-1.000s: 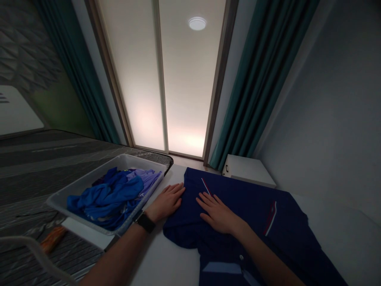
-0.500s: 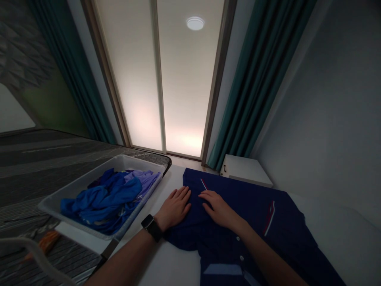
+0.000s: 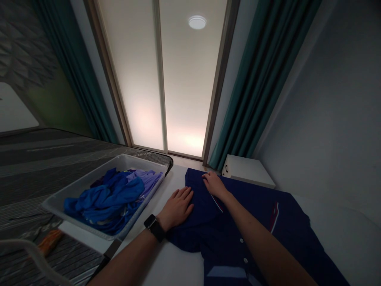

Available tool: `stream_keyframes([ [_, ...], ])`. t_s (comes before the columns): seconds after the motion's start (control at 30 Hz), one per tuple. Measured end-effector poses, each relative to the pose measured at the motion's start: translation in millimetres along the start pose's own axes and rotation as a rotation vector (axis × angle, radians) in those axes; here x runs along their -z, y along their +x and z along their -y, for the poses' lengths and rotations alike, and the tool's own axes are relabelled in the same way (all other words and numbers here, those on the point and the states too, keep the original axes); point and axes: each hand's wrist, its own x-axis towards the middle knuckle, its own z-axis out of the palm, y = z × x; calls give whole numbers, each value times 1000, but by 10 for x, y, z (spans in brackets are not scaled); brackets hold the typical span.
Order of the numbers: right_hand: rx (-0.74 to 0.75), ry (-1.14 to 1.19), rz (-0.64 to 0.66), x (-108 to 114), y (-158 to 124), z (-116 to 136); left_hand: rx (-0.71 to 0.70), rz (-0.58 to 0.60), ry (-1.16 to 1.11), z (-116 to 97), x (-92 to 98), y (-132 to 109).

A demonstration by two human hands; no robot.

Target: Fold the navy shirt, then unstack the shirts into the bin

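Observation:
A navy shirt (image 3: pixel 256 214) is spread on a white surface (image 3: pixel 181 262), with small white buttons, red-and-white trim lines and a light blue patch near the bottom of the view. Flat on the shirt's left part rests my left hand (image 3: pixel 177 206), its fingers stretched out and the thumb apart; a black watch is on that wrist. My right hand (image 3: pixel 214 185) is at the shirt's far edge, fingers bent together on the cloth beside the end of a trim line. Its fingertips are partly hidden.
To the left stands a clear plastic bin (image 3: pixel 74 182) holding blue and purple clothes (image 3: pixel 113 198). Behind the surface is a white cabinet (image 3: pixel 248 171). Frosted doors (image 3: pixel 184 87) and teal curtains (image 3: pixel 253 95) close off the far side. A pale curved bar (image 3: pixel 32 254) is at lower left.
My right hand has moved away from me to the shirt's far edge, its fingers drawing closer together. More of the nearer trim line shows below it. My left hand stays flat on the shirt.

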Motion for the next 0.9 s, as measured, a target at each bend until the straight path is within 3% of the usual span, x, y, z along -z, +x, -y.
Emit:
stream_keyframes([
  [0.2,-10,-58,-14,-100,43,69,8,-23,1,10,-41,-9],
  [0.57,-31,-145,-73,-46,15,205,22,8,17,6,-54,-15],
  [0.7,71,-169,-99,-28,-124,371,34,-1,-1,4,-47,-3],
  [0.8,183,-146,-53,-99,-306,467,43,-1,11,4,-51,3],
  [0.9,187,-103,67,-179,-491,482,69,-1,23,3,-66,-1],
])
